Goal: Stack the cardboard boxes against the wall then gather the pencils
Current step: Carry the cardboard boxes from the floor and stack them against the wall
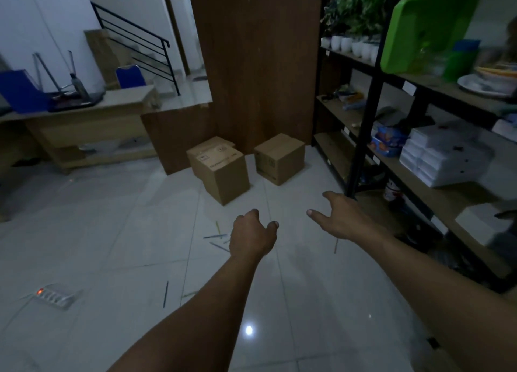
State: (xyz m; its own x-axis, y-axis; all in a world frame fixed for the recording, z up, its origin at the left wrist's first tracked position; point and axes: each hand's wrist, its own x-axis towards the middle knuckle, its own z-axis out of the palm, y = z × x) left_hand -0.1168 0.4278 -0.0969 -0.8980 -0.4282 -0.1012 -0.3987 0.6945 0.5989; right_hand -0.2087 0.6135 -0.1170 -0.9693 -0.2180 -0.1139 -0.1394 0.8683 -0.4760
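Reaching forward over the white tiled floor, you have both hands out and nothing in either.

- Left hand: empty, fingers loosely curled, narrow, knuckles up.
- Right hand: empty, spread wide, thumb pointing inward.
- Cardboard boxes: three, on the floor ahead of the hands, none stacked. Near box stands just ahead of your left hand; rear box sits touching behind it, close to the wooden wall panel; right box stands apart, ahead of your right hand and beside the black shelf unit.
- Pencils: scattered. A small cluster lies just left of your left hand; one pencil shows under your right wrist; a dark pencil lies nearer you, long axis running roughly away from you.

Judgement: boxes come first. The near box lies straight ahead between the hands, slightly nearer the left.
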